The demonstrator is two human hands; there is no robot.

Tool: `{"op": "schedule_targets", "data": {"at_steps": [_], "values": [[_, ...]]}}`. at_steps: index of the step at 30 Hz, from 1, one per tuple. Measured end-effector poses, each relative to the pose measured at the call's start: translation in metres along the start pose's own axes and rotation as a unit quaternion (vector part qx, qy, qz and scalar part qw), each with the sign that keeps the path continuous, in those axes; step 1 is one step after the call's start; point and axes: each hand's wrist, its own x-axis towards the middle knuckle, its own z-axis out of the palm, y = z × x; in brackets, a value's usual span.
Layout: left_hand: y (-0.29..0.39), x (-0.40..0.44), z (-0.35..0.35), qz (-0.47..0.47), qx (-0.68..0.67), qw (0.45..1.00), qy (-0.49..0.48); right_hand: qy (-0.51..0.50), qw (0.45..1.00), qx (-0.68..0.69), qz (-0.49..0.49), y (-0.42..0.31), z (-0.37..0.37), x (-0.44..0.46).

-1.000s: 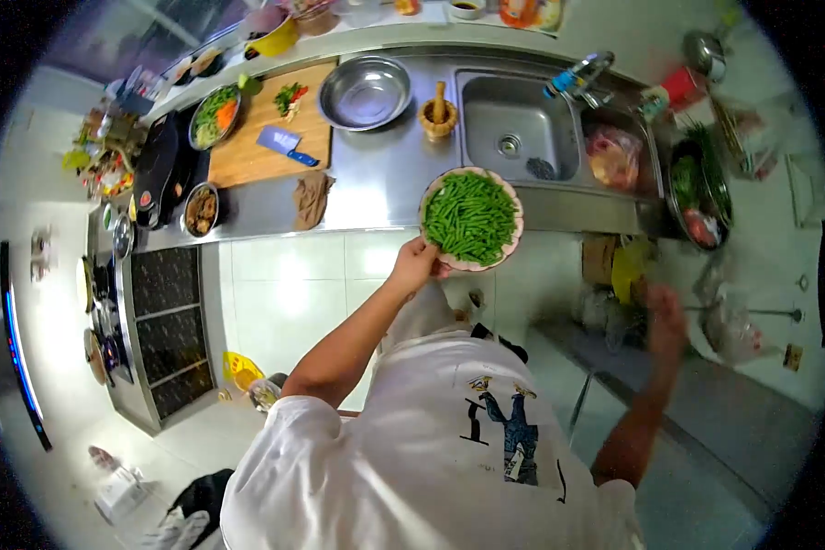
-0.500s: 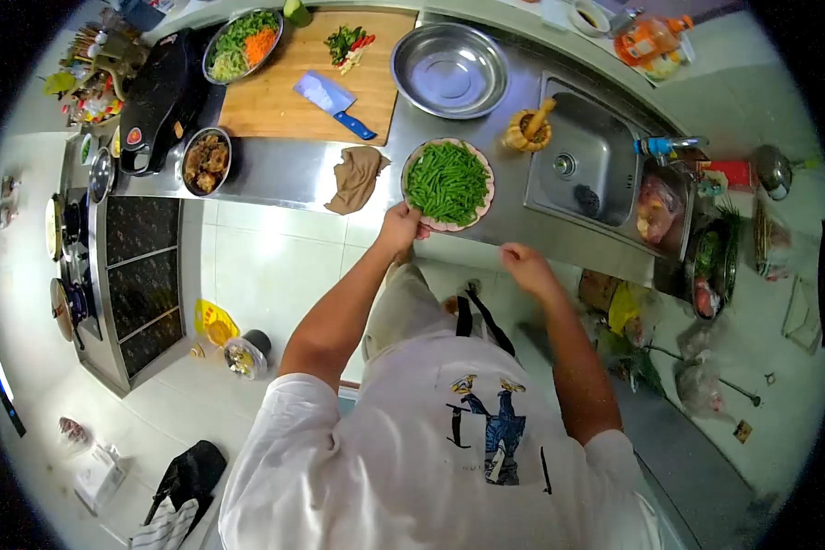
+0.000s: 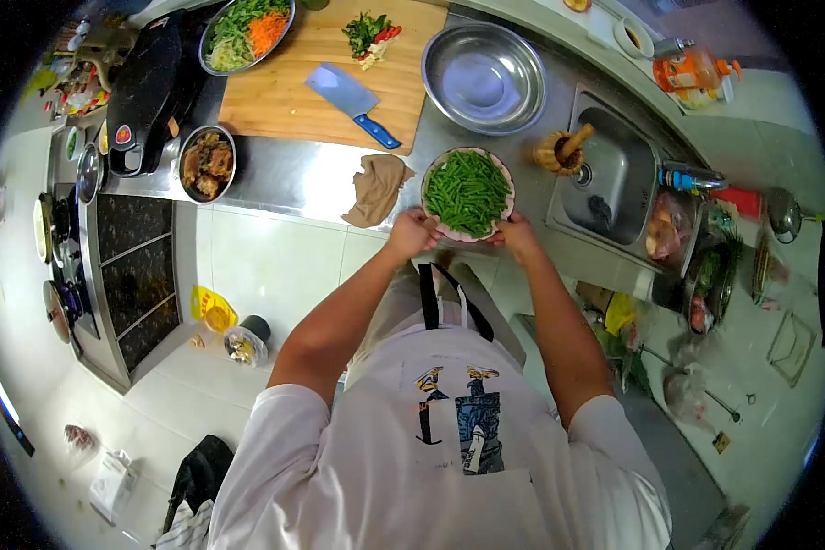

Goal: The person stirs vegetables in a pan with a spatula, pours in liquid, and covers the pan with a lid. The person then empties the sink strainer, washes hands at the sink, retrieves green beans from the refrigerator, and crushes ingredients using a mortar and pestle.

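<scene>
A pink-rimmed plate [image 3: 428,203] heaped with cut green beans [image 3: 468,192] is at the counter's front edge. My left hand [image 3: 413,232] grips its lower left rim with closed fingers. On the lower right rim, my right hand [image 3: 517,236] is closed too, its fingertips partly hidden by the plate. Left of the plate lies a crumpled brown cloth [image 3: 377,190]. Behind the plate stands a wide steel basin [image 3: 483,79], and to the right a wooden mortar with a pestle [image 3: 559,152] sits beside the sink.
A cleaver [image 3: 353,103] rests on the wooden cutting board [image 3: 275,105] near chopped greens and chili [image 3: 370,38]. Bowls of shredded vegetables [image 3: 246,37] and browned meat chunks [image 3: 207,165] are to the left, by a black electric griddle [image 3: 147,92]. The sink [image 3: 614,174] is at right.
My right hand has come in from the right and taken hold of the plate's rim. My left hand still holds the other side. The camera view has shifted slightly.
</scene>
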Motion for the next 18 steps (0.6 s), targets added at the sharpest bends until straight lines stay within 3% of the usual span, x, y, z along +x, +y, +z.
{"op": "schedule_targets", "data": {"at_steps": [7, 12, 14, 18], "values": [[-0.026, -0.032, -0.031, 0.047, -0.021, 0.998, 0.025, -0.091, 0.996, 0.021, 0.015, -0.009, -0.007, -0.003], [-0.045, -0.094, -0.065, 0.012, -0.078, 0.982, 0.174, -0.147, 0.988, 0.03, 0.029, 0.017, -0.015, 0.036], [-0.057, -0.116, -0.079, -0.016, -0.056, 0.971, 0.231, -0.115, 0.993, 0.012, -0.013, 0.005, -0.008, 0.02], [-0.087, -0.142, -0.102, -0.024, -0.17, 0.925, 0.34, -0.139, 0.989, 0.045, -0.01, 0.002, -0.007, 0.019]]}}
